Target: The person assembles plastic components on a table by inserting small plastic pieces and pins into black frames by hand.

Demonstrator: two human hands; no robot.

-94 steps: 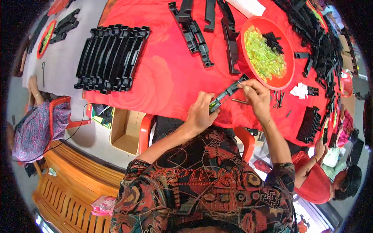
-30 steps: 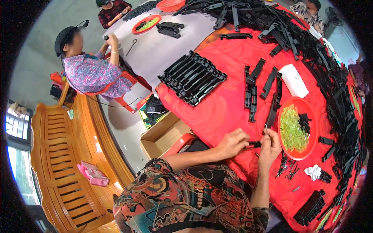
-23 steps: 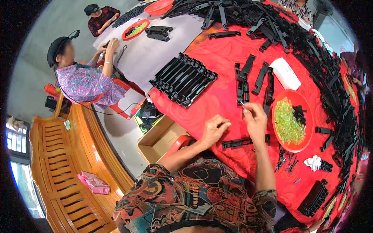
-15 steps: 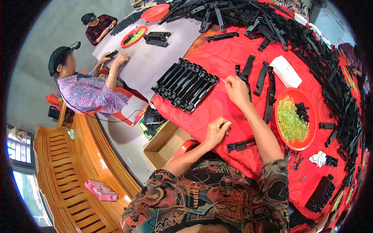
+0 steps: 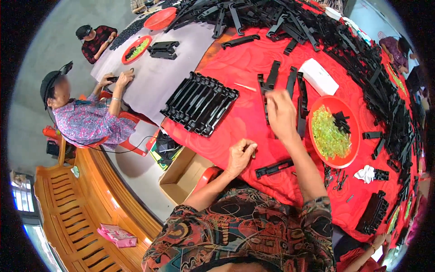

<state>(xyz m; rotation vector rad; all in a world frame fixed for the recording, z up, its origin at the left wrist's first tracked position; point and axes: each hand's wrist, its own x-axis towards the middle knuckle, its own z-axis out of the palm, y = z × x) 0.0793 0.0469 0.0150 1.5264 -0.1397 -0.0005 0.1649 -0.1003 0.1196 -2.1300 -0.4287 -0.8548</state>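
My left hand rests near the front of the red cloth, thumb pressed to curled fingers; a tiny greenish bit may show at the fingertips, too small to name. My right hand, slightly blurred, reaches over the cloth beside several upright-lying black plastic strips; whether its fingers touch one I cannot tell. A thin pale stick lies on the cloth left of these strips. Further left sits a neat row of black plastic strips. One more black strip lies between my forearms.
A red bowl of yellow-green and black small pieces stands at right, near a white box. Heaped black parts line the far and right sides. Co-workers sit at left. A cardboard box and wooden bench are beside the table.
My right hand has let go of the pale stick, which now lies on the cloth, and has moved right and nearer. The left hand keeps its closed pose. The view has shifted slightly.
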